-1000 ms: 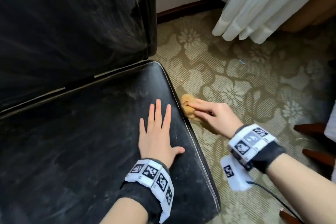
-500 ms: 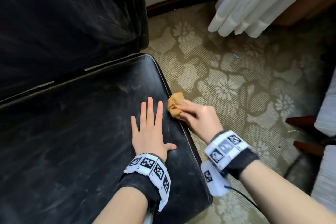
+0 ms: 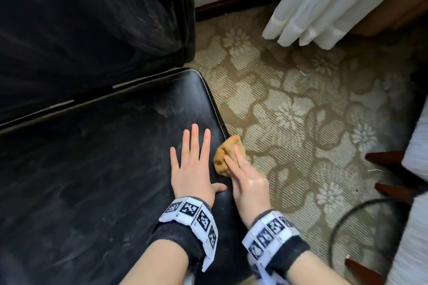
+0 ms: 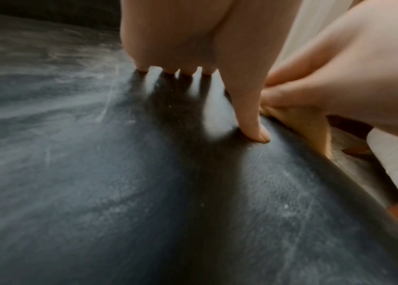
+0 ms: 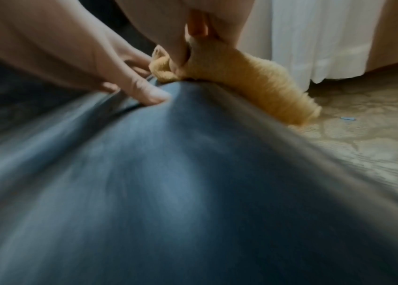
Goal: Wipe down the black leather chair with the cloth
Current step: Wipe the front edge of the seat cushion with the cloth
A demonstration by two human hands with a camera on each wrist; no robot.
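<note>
Head view, fluffy tan cloth (image 3: 228,155) bunched on dusty black leather chair (image 3: 97,169)

The chair (image 5: 144,192) seat is motion-blurred at the right wrist, and the cloth (image 3: 225,156) lies partly hidden under fingers.

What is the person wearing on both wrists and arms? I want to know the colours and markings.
Each wrist carries a white band of flat panels printed with black square code markers, over a dark cuff: left wrist band, right wrist band. The forearms are bare, with no sleeves in view. The left hand and right hand wear no gloves and show no rings.
</note>
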